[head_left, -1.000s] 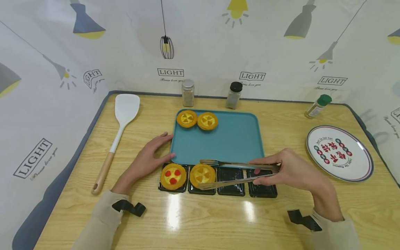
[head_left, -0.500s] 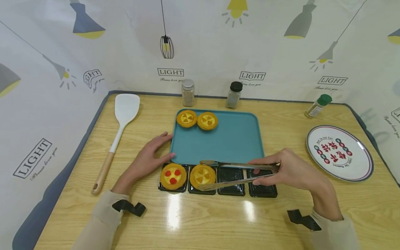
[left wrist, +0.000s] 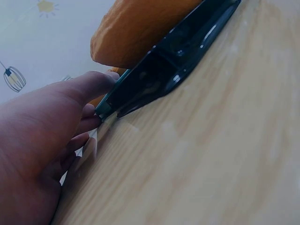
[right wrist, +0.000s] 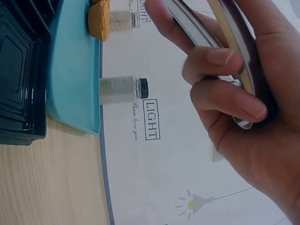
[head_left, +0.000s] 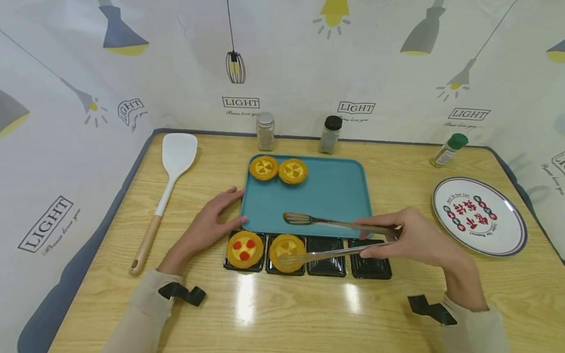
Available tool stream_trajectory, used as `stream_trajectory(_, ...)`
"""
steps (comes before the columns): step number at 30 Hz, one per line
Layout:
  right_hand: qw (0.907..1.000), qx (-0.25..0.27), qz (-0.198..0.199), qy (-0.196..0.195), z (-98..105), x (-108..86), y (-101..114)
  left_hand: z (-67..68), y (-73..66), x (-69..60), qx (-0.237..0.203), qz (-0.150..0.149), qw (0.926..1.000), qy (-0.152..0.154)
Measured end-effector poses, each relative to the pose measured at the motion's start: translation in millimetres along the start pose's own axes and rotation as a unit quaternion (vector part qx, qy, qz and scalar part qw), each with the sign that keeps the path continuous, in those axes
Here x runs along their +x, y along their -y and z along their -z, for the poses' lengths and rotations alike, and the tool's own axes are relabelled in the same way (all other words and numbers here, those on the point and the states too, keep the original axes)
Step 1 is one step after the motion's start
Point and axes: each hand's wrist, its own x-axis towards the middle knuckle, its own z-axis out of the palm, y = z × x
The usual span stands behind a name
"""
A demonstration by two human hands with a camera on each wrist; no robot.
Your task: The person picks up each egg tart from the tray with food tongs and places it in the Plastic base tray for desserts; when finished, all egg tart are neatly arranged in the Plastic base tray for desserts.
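My right hand [head_left: 423, 238] grips metal tongs [head_left: 331, 255] by their joined end. Their arms are spread: one tip is over the near part of the blue tray [head_left: 340, 191], the other over the front of an egg tart [head_left: 287, 245] with orange wedges. That tart sits in the second black plastic box [head_left: 326, 267] from the left; a tart with red pieces [head_left: 244, 250] sits in the leftmost. Two more tarts [head_left: 293, 170] are at the tray's back left. The left hand [head_left: 209, 220] rests at the tray's left edge, fingertips touching its rim, thumb [left wrist: 101, 82] on top.
A white spatula [head_left: 169, 181] with a wooden handle lies at left. Behind the tray stand two seasoning jars [head_left: 266, 131]. A green-capped bottle [head_left: 448, 151] and a printed plate [head_left: 481, 215] are at right. A patterned sheet rises behind the table.
The tongs have opened wider and lifted off the tart with wedges, the upper arm shifting back over the tray. The tart stays in its box. The left hand has not moved.
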Motion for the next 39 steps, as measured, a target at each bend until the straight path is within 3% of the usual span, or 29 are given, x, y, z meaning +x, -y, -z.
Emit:
stream_trajectory(5, 0.9947, 0.01, -0.019, -0.101, -1, 5.1, 4, -0.3, -0.2, -0.5, 0.0, -0.001, 1.0, -0.001)
stream_trajectory(9, 0.9776, -0.035, -0.052, -0.201, -9, 16.5, 5, -1.1, -0.7, -0.1, 0.001, -0.002, 1.0, 0.002)
stream_trajectory(12, 0.9656, -0.057, -0.067, -0.245, -16, 27.6, 3, -1.4, -1.1, -0.2, 0.001, -0.001, 1.0, 0.001)
stream_trajectory(16, 0.9591, -0.072, -0.075, -0.263, -23, 41.7, -2, -1.8, -1.0, -0.8, 0.0, 0.002, 1.0, 0.001)
stream_trajectory(20, 0.9597, -0.063, -0.077, -0.263, -28, 50.0, -5, -2.5, -0.2, -1.0, -0.001, 0.007, 1.0, 0.001)
stream_trajectory(25, 0.9604, -0.06, -0.074, -0.262, -34, 54.2, -7, -1.9, 0.0, -0.8, -0.001, 0.003, 1.0, 0.001)
stream_trajectory(39, 0.9548, -0.124, -0.055, -0.264, -51, 64.5, -9, -0.6, -1.3, 0.0, 0.003, -0.002, 1.0, 0.0)
